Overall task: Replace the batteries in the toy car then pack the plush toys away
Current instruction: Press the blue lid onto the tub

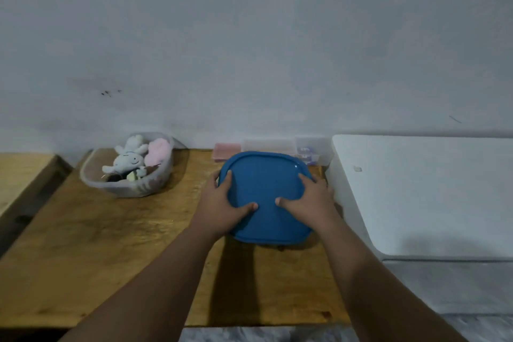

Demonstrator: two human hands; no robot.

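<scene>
A blue square lid [266, 175] with rounded corners is in the middle of the wooden table [83, 244]. My left hand [222, 203] grips its left edge, thumb on top. On its right edge sits my right hand [311, 200], thumb also on top. What lies under the lid is hidden. At the back left stands a clear plastic tub [125, 189] holding a white plush [127, 161], a pink plush [158, 153] and small dark items. No toy car is visible.
Small clear and pink plastic boxes [266, 146] line the wall behind the lid. A white appliance or cabinet [430, 189] stands against the table's right side. A second wooden surface [19, 175] lies at the far left. The wall is close behind.
</scene>
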